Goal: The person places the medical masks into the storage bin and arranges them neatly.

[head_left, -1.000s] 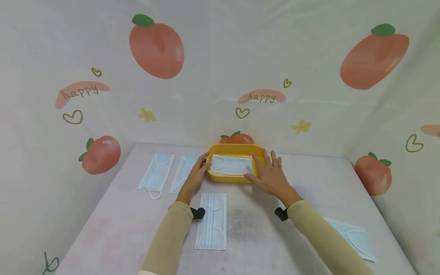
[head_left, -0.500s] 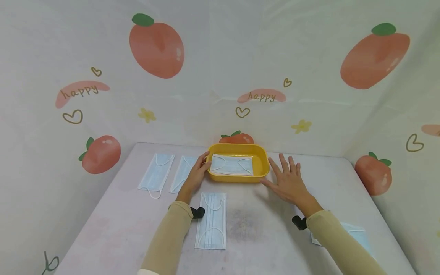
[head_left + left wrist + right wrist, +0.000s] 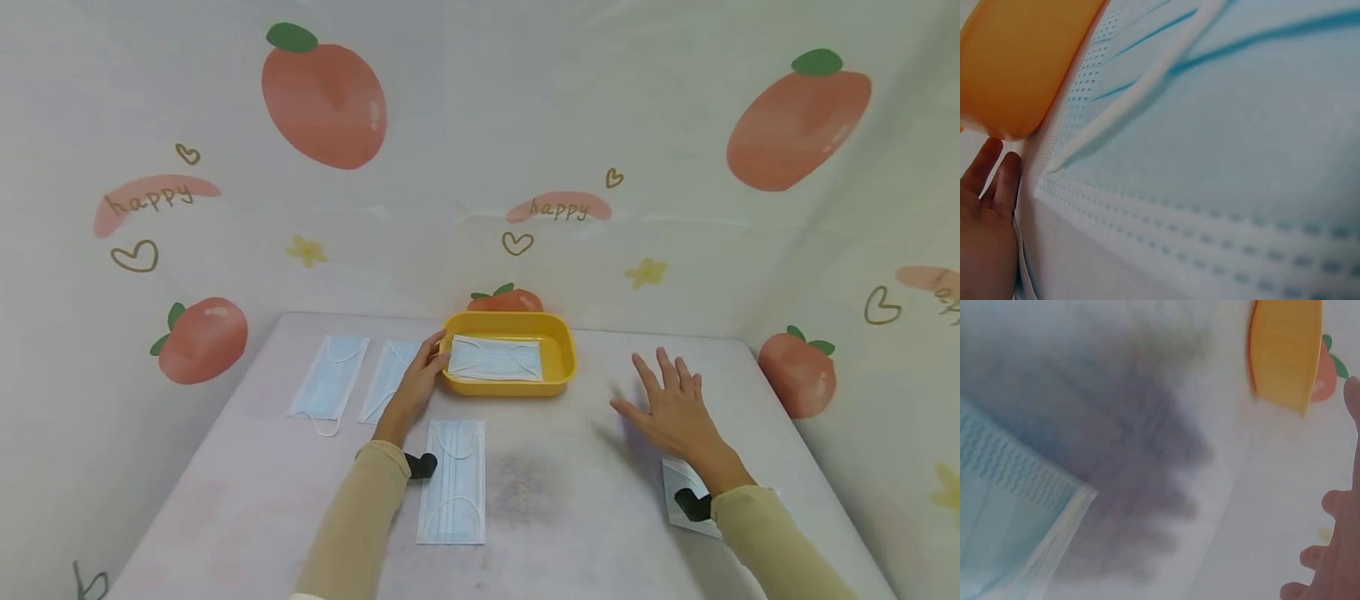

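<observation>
Head view: five masks, one in the single yellow tray (image 3: 558, 371); left hand (image 3: 420, 379) touches it, right hand (image 3: 675, 408) splayed.

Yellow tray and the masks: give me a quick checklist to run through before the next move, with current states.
1. Yellow tray steadied: ok, left hand touches its left end.
2. Mask in the tray lying flat: ok.
3. Right hand free: ok, fingers spread, holding nothing, above the table.
4. Nearest loose mask reachable: ok, lies by the right wrist, partly hidden.
5. Other masks waiting: ok, front mask and two left masks lie flat.
6. Left hand's grip firmness: cannot tell.
</observation>
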A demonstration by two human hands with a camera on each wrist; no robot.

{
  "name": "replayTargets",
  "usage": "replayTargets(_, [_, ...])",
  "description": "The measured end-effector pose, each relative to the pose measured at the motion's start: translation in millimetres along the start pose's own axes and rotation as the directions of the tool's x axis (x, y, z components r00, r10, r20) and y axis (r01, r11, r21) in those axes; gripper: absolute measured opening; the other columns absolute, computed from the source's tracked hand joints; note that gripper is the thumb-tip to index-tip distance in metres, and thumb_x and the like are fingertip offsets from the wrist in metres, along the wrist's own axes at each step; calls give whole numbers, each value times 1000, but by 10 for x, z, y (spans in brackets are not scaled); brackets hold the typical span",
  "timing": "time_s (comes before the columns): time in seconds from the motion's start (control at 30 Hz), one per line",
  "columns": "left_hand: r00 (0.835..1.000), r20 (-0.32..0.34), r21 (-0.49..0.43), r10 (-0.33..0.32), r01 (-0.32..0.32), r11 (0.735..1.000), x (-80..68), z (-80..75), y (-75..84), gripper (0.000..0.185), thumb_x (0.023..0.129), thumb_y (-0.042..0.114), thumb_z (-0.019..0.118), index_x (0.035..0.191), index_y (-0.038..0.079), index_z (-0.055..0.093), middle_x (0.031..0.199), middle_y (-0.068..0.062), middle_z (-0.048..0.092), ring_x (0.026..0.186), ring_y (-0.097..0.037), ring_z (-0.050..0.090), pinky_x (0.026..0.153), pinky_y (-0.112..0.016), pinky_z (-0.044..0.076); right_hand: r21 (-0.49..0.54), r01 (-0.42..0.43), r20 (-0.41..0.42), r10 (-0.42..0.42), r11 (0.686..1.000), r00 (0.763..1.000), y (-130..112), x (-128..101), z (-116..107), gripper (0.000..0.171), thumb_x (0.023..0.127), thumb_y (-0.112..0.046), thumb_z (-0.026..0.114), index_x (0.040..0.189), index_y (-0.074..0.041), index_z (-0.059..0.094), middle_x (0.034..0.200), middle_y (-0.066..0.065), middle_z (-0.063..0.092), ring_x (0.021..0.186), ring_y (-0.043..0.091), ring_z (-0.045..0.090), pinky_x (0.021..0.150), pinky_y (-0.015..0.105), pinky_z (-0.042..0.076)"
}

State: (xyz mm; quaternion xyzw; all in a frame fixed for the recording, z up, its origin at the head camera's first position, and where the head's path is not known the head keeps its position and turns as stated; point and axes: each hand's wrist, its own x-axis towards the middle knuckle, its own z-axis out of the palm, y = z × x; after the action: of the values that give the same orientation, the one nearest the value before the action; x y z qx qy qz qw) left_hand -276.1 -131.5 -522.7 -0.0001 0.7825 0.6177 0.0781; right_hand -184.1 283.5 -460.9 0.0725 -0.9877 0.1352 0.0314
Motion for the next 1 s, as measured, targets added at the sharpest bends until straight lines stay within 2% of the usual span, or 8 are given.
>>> replayTargets(0.3, [1000, 1, 23, -2, 2, 1000, -4, 1, 22, 50, 108, 40, 46, 155, 42, 33, 163, -9, 33, 152, -33, 32, 127, -54, 25, 39, -46, 39, 45, 998, 998, 334, -255, -57, 94, 95, -65, 57, 163, -13, 19, 165, 35, 9, 148, 65, 10, 116, 80, 6])
replayTargets(0.6, [999, -8, 13, -34, 34, 999, -12, 6, 12, 49, 107, 42, 48, 153, 47, 35, 163, -6, 33, 152, -31, 31, 128, -54, 25, 66, -98, 54, 94, 993, 994, 637, -507, -104, 96, 95, -60, 58, 163, -7, 14, 162, 40, 6, 143, 68, 10, 113, 83, 3])
replayTargets(0.67, [1000, -6, 14, -30, 30, 999, -11, 9, 7, 49, 107, 42, 48, 154, 46, 35, 163, -6, 33, 152, -31, 31, 128, -54, 25, 62, -104, 51, 101, 993, 994, 704, -562, -118, 97, 96, -60, 58, 162, -6, 13, 161, 41, 6, 142, 69, 11, 113, 83, 4])
replayTargets(0.87, [999, -11, 14, -35, 36, 999, -8, -2, -7, 49, 107, 43, 48, 153, 48, 34, 164, -6, 33, 153, -31, 30, 128, -55, 23, 45, -123, 48, 121, 991, 991, 827, -696, -137, 97, 94, -59, 62, 161, -5, 16, 160, 41, 9, 138, 68, 17, 102, 87, 22])
replayTargets(1.0, [999, -9, 19, -38, 38, 999, 3, -4, -12, 49, 106, 45, 48, 153, 49, 34, 164, -5, 32, 153, -31, 30, 128, -54, 23, 52, -132, 52, 129, 990, 990, 898, -791, -110, 100, 91, -57, 68, 159, -2, 19, 158, 42, 11, 135, 70, 20, 99, 87, 24])
